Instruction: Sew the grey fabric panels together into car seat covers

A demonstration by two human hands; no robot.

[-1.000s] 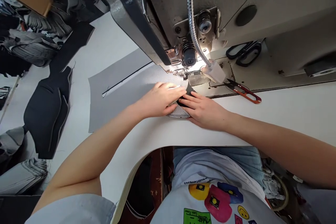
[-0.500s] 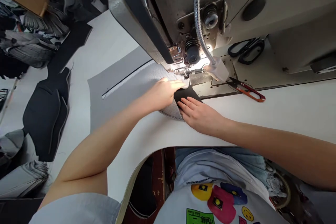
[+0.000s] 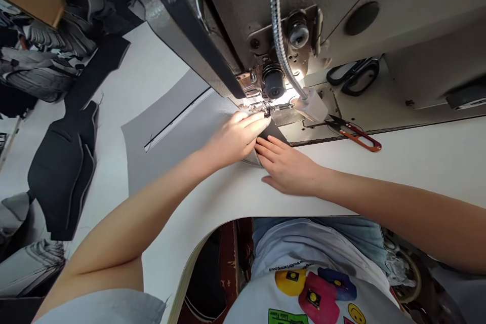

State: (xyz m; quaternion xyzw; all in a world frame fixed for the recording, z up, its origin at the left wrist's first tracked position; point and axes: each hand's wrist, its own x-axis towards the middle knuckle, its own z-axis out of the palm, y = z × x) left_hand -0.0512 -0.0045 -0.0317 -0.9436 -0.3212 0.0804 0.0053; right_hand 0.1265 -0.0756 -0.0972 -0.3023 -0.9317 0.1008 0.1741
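Note:
A grey fabric piece [image 3: 167,111] with a long narrow slot lies on the table, and its right end runs under the sewing machine's presser foot [image 3: 265,108]. My left hand [image 3: 239,134] is closed over that end, fingertips close to the foot; its thumb is hidden. Under my hands a strip of black fabric [image 3: 276,132] meets the grey mesh edge. My right hand [image 3: 284,164] rests flat, its fingers stretched over the black strip and the mesh edge. The needle tip cannot be made out.
Orange-handled thread snips [image 3: 357,134] and black-handled scissors [image 3: 355,76] lie right of the machine head [image 3: 235,15]. A lamp on a bendable metal neck [image 3: 279,30] hangs close to the foot. Dark cut fabric pieces [image 3: 56,162] and fabric stacks [image 3: 41,71] cover the left side.
The grey fabric has turned and shifted slightly under the foot, and less of its mesh edge shows. My left hand moved back, then forward to the foot; my right hand slid slightly left.

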